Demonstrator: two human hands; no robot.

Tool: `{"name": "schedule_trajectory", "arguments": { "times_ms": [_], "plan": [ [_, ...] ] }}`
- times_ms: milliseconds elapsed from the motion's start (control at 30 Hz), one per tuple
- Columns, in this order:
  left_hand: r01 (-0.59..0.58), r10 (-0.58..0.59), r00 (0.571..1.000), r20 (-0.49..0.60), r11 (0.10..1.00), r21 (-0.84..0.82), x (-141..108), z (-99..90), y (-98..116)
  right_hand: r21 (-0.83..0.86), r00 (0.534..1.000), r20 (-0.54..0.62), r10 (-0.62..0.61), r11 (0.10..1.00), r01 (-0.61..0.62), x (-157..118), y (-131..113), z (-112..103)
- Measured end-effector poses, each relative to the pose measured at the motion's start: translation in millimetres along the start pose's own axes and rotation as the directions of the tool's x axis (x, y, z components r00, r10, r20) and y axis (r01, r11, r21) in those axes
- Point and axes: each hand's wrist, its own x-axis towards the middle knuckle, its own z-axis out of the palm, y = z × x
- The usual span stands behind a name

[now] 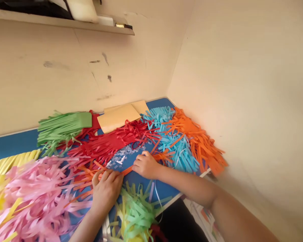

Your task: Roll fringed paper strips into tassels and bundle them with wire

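An orange fringed paper strip stretches between my two hands over the blue table, twisted narrow in its middle. Its cut fringes fan out past each hand. My left hand is closed over the left part, fingers bent and pressed down. Farther right, my right hand grips the other part with curled fingers. Just beyond the hands lie small pale paper scraps and red fringed paper. Light green fringed paper sits at the near edge, below both hands.
Pink fringed paper and yellow strips spread on the left. Green fringed paper and tan paper sheets lie along the wall. Blue fringes and an orange pile fill the right. Above hangs a shelf.
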Motion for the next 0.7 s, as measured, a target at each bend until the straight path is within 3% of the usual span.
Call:
{"name": "schedule_trajectory", "arguments": {
  "times_ms": [133, 333, 567, 700],
  "plan": [
    [0.023, -0.019, 0.999, 0.031, 0.994, -0.11, -15.1, 3.5, -14.2, 0.141, 0.992, 0.0, 0.13, 0.982, -0.128, -18.2, 20.3, 6.9],
    [0.229, -0.205, 0.971, 0.123, 0.946, -0.229, -22.5, 10.3, -23.2, 0.369, 0.93, 0.142, 0.34, 0.853, -0.368, -19.4, 36.5, -0.4],
    [0.293, -0.269, 0.949, 0.162, 0.946, -0.142, -13.7, 10.7, -16.2, 0.277, 0.855, 0.285, 0.433, 0.817, -0.506, -1.9, 28.3, -13.5],
    [0.282, -0.266, 0.949, 0.17, 0.956, -0.079, -8.4, 7.8, -13.5, 0.232, 0.834, 0.291, 0.469, 0.811, -0.537, 4.4, 23.9, -17.3]
  ]
}}
